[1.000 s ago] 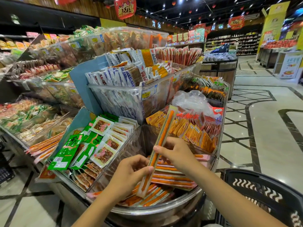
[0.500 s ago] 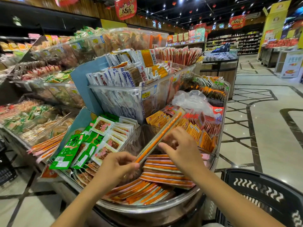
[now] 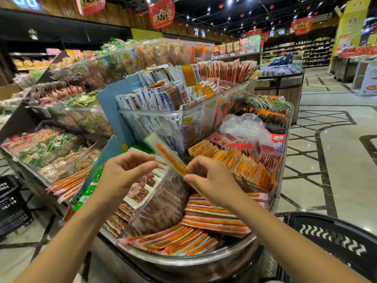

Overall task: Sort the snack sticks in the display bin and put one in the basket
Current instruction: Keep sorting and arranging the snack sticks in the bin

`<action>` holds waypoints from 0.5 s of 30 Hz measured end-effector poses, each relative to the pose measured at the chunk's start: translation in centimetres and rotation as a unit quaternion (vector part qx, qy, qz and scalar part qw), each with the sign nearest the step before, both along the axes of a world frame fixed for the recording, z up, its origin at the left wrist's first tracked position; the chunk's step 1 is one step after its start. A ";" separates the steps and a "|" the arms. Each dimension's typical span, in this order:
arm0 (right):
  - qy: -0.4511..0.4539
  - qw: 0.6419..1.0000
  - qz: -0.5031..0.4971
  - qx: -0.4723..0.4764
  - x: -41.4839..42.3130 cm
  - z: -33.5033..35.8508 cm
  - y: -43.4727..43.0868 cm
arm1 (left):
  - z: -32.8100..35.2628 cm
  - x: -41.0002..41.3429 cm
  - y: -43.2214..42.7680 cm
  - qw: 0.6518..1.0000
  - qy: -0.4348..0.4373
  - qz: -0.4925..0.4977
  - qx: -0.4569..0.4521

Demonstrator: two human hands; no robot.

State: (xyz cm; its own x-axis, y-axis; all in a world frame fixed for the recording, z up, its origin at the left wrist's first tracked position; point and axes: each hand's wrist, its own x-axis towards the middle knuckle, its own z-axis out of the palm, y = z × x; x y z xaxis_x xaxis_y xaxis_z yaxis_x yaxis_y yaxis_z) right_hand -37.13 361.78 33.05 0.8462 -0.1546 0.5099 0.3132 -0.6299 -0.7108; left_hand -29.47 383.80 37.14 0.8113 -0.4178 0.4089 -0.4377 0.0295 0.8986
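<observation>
One snack stick (image 3: 171, 158), an orange stick in a clear wrapper, is held above the clear display bin (image 3: 183, 261) and tilts up to the left. My right hand (image 3: 212, 180) pinches it near its lower end. My left hand (image 3: 124, 172) hovers just left of the stick with thumb and fingers loosely curled and apart, holding nothing that I can see. Several more snack sticks (image 3: 214, 221) lie stacked flat in the bin below my hands. The black plastic basket (image 3: 336, 242) stands at the lower right, beside the bin.
Tiered clear bins of packaged snacks (image 3: 163, 111) rise behind and left of the stick bin. Orange and red packets (image 3: 251, 160) fill the compartment to the right. A crumpled plastic bag (image 3: 242, 125) lies above them. Another black basket (image 3: 10, 205) sits at the far left. Tiled floor (image 3: 336, 160) stretches right.
The stick has swung from pointing up-right to pointing up-left. My left hand has let go of its lower end and risen. My right hand keeps its hold.
</observation>
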 end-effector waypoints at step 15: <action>0.080 0.928 -0.033 0.362 -1.4 -2.9 -1.7 | -9.0 -1.6 -5.7 0.925 -0.155 0.017 0.346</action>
